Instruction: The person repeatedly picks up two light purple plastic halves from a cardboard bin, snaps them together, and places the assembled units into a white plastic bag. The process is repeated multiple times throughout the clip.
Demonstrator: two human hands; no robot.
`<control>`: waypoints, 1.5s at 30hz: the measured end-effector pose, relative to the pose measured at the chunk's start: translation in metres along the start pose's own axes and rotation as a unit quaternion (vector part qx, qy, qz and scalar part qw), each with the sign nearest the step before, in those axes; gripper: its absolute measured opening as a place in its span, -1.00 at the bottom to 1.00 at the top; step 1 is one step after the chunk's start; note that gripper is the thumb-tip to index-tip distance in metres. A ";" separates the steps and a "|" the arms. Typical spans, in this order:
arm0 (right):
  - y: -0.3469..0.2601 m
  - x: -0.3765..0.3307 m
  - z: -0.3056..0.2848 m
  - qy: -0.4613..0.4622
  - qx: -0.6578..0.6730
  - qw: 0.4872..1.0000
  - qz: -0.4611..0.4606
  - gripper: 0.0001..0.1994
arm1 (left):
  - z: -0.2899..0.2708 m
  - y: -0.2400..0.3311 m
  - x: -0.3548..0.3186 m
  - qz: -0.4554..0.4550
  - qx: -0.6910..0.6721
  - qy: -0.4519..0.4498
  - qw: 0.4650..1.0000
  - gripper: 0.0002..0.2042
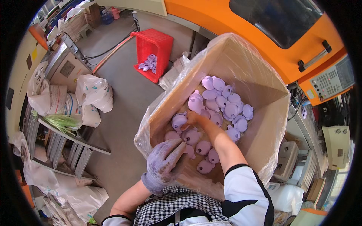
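A large cardboard box (249, 71) lined with clear plastic stands in front of me. Inside lie several round, light purple plastic pieces (230, 110), lid-like, with small tabs and some with a hole. My right hand (193, 119), bare, reaches down among them. Its fingers are closed at the edge of one purple piece (178, 121) near the box's left wall. At the near left rim is my left hand (164, 162) in a grey-purple glove, its fingers spread and curved over the edge. Beside its fingertips shows another purple piece (189, 151); I see no grip on it.
A red crate (160, 49) lying tilted on the floor holds more purple pieces. An orange machine (211, 17) with a door handle and a keypad panel (332, 81) rises behind the box. White sacks (94, 92) and a metal step ladder (68, 147) are at left.
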State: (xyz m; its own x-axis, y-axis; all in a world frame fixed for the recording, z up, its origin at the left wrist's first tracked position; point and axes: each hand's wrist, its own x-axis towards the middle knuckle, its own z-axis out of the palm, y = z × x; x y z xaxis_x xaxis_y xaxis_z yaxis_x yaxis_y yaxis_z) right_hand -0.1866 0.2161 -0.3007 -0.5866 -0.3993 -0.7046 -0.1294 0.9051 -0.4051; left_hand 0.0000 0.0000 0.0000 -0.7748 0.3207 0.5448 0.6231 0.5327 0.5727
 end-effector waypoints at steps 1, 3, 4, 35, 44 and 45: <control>0.004 -0.007 0.016 0.077 0.081 0.993 -0.024 0.11 | 0.004 0.001 0.000 0.002 -0.003 0.007 1.000 -0.62; -0.009 -0.003 0.018 0.189 0.196 0.960 -0.065 -0.01 | -0.005 -0.005 0.007 0.026 0.002 0.013 1.000 -0.63; -0.011 -0.008 0.023 0.203 0.222 0.951 -0.070 -0.04 | -0.005 -0.003 0.006 0.024 -0.002 0.015 1.000 -0.63; -0.137 -0.443 -0.036 0.520 -0.093 0.776 -0.346 -0.50 | -0.011 0.089 0.027 -0.316 -0.750 -0.121 0.568 -0.27; -0.127 -0.445 0.014 0.561 0.019 0.776 -0.287 -0.54 | 0.008 0.107 0.001 -0.226 -0.667 0.005 0.710 -0.08; -0.127 -0.445 0.015 0.553 0.036 0.783 -0.282 -0.53 | 0.007 0.109 0.000 -0.226 -0.665 0.008 0.712 -0.07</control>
State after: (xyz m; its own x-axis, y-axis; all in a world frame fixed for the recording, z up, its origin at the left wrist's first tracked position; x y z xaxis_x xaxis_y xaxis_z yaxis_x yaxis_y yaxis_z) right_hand 0.1033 0.2766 0.0555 -0.7911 -0.3255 0.5179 -0.5955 0.6031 -0.5307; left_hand 0.0670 0.0635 0.0581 -0.9336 0.3369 0.1223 -0.1306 -0.6376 0.7592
